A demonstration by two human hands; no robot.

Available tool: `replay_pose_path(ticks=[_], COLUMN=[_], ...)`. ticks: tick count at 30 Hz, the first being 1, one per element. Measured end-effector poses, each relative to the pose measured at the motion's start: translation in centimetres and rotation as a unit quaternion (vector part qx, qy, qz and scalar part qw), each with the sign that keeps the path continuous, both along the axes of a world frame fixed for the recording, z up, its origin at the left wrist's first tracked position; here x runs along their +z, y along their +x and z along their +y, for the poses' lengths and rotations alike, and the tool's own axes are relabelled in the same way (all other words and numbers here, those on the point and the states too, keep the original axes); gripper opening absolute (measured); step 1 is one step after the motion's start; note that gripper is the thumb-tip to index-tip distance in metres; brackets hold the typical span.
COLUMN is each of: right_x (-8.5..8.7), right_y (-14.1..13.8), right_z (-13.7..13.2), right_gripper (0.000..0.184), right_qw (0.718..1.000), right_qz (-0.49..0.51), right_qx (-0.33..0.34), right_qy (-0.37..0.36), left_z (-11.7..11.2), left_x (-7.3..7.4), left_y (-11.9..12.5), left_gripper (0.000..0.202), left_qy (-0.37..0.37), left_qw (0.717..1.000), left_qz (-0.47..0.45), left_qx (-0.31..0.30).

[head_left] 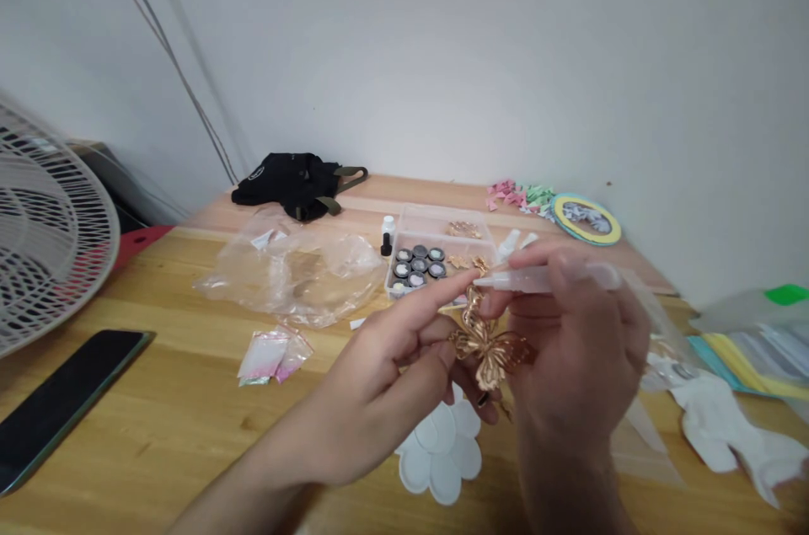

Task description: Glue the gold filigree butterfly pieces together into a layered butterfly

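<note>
My left hand [392,375] grips a gold openwork butterfly ornament [490,345] between thumb and fingers, its index finger stretched along the top. Closed around a translucent white glue tube [534,278], my right hand [575,333] points the narrow nozzle leftward. The nozzle tip meets the top of the ornament near my left index fingertip; whether it touches is too small to tell. Below the hands lies a white flower-shaped palette [442,455], partly covered by my left hand. Just behind them stands a clear compartment box [390,286] with small round pots and gold pieces.
A crumpled plastic bag [297,274], small packets [271,354] and a phone [63,400] lie left, beside a fan [50,223]. At the back are a black bag [291,181], small bottles [388,236] and a round yellow-rimmed picture [586,219]. White cloth-like material [726,425] lies right.
</note>
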State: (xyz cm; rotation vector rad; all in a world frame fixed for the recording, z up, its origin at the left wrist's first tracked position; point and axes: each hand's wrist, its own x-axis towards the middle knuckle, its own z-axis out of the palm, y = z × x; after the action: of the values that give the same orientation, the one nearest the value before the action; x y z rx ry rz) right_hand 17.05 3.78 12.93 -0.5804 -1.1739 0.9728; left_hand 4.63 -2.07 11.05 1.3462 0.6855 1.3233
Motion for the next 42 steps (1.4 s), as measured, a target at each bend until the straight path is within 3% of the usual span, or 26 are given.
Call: replay_pose_path(ticks=[25, 42], right_x=[0.28, 0.14], right_y=[-0.10, -0.15], right_z=[-0.34, 0.04], right_gripper=[0.017, 0.018], right_qw=[1.000, 1.000], right_qz=[-0.002, 0.021], right_qx=[-0.004, 0.004], right_qy=[0.012, 0.011], left_z=[0.20, 0.34], left_x=[0.43, -0.30], left_y=[0.06, -0.15], left_gripper=[0.052, 0.059], left_qy=[-0.002, 0.010], left_qw=[0.999, 1.000], left_qz=[0.037, 0.022], left_qx=[0.013, -0.008])
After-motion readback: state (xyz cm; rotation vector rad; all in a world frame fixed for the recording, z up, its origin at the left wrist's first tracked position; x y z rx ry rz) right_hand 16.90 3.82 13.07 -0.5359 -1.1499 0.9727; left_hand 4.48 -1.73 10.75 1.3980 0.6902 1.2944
